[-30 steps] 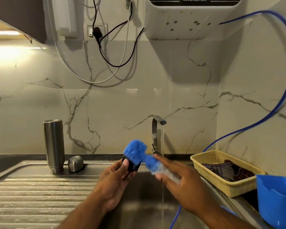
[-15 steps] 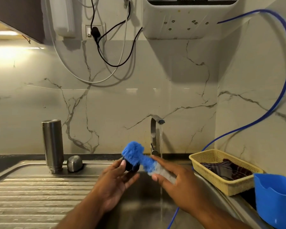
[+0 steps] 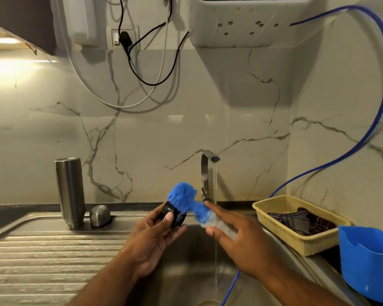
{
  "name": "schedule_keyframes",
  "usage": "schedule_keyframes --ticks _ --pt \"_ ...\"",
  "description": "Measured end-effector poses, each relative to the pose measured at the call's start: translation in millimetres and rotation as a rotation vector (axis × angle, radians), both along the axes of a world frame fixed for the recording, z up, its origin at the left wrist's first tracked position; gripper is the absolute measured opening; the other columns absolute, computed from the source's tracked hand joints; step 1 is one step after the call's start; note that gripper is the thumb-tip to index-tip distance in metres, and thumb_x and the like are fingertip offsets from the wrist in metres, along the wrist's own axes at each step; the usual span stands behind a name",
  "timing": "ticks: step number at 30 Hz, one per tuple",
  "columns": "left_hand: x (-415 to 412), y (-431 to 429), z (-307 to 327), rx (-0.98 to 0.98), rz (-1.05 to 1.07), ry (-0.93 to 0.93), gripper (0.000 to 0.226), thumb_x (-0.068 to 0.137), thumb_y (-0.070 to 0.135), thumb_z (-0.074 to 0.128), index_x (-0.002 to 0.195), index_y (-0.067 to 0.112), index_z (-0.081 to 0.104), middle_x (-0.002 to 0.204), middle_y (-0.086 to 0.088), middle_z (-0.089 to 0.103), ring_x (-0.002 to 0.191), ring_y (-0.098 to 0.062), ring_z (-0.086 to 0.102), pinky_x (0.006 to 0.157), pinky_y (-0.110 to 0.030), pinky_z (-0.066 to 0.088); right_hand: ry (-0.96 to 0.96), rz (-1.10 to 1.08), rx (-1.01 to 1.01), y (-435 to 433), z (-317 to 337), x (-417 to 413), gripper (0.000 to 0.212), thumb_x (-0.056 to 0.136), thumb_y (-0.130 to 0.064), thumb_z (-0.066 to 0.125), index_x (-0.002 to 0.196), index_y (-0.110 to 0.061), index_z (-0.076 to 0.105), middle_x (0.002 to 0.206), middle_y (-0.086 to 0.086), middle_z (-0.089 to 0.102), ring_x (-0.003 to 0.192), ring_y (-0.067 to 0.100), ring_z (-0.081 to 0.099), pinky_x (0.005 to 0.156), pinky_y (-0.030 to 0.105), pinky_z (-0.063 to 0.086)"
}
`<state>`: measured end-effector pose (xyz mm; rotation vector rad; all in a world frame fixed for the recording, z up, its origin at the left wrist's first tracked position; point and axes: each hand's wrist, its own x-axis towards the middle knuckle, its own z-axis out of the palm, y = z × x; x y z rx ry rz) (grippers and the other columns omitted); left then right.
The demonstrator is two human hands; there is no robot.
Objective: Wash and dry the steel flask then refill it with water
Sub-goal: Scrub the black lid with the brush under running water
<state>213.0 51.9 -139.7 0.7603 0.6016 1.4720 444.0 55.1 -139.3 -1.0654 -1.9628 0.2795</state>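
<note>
With fingers (image 3: 169,218) of the left hand (image 3: 150,241) curled round the black stopper (image 3: 174,214), scrubs it with the blue brush (image 3: 182,194), pinched between thumb and fingers of the right hand (image 3: 243,241). Leaves the steel flask (image 3: 70,193) upended far left on the drainboard (image 3: 42,250). Seems mid-wash; next calls for a rinse under the running tap (image 3: 208,171)

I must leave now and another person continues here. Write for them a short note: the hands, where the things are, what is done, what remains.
Left hand grips the black stopper over the sink; right hand holds the blue brush, bristles on the stopper. Tap is running.
Steel flask stands on the drainboard, steel cap beside it.
Done: cap and stopper are off; flask washed or not, cannot tell.
Left: finish scrubbing, rinse, dry, refill with water.
</note>
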Motion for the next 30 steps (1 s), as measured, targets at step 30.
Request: schedule_keyframes --ticks 30 --pt "1.3 -4.9 5.8 0.054 -0.078 -0.019 0.051 0.081 -0.005 0.058 0.131 0.005 0.062 0.129 -0.023 0.066 0.114 -0.038 0.068 0.082 -0.046 0.063 0.004 -0.023 0.051 6.2 1.4 8.8 0.055 0.094 -0.051 0.064 0.142 -0.065 0.04 0.123 -0.019 0.066 0.108 -0.002 0.062 0.088 0.02 0.055"
